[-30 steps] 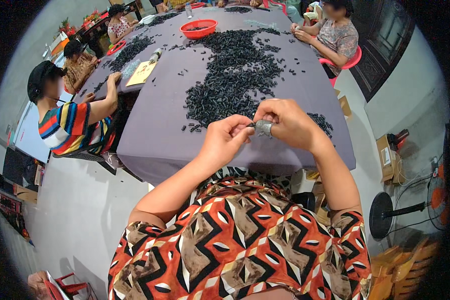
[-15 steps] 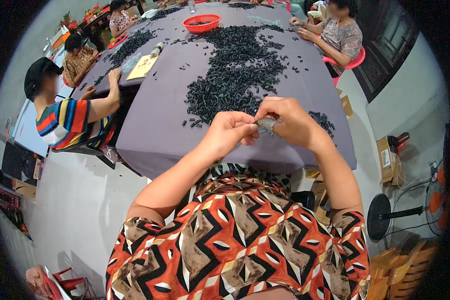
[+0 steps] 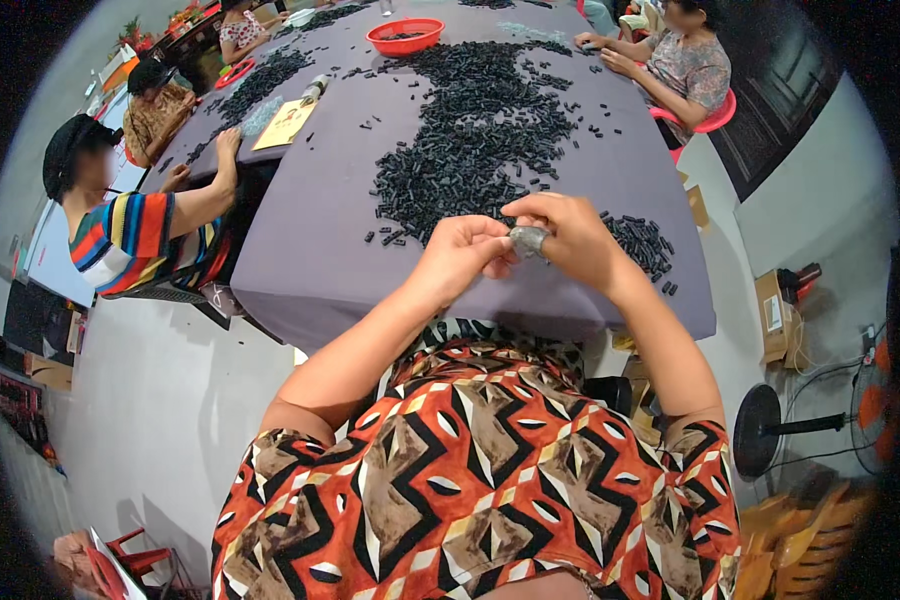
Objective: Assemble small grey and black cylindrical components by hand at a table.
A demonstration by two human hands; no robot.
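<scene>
While your right hand and left hand pinch together on a small grey piece above the desk edge, black parts lie piled beyond; farther, a red bowl holds few.

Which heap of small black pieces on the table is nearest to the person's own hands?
The small heap beside the right hand at the table's near edge; the big central heap lies farther up.
</scene>
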